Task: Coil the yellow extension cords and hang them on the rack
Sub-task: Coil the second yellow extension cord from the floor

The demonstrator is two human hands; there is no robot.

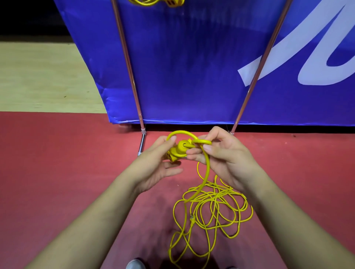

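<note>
A yellow extension cord (pixel 211 209) lies in a loose tangle on the red floor in front of me, its plug (pixel 192 218) in the pile. My left hand (pixel 159 163) grips the cord's yellow socket end (pixel 177 151) at chest height. My right hand (pixel 221 155) pinches a small loop of the same cord (pixel 201 142) just right of the socket; from there the cord hangs down to the pile. Another yellow cord (pixel 153 2) hangs at the top edge, on the rack. The rack's two metal poles (pixel 130 67) slant upward.
A blue banner (pixel 192 67) with white lettering stands behind the rack poles. The rack's foot (pixel 141 143) rests on the red floor (pixel 57 172). Pale wooden flooring (pixel 42 76) lies at the left. The tip of a shoe (pixel 134 265) shows at the bottom edge.
</note>
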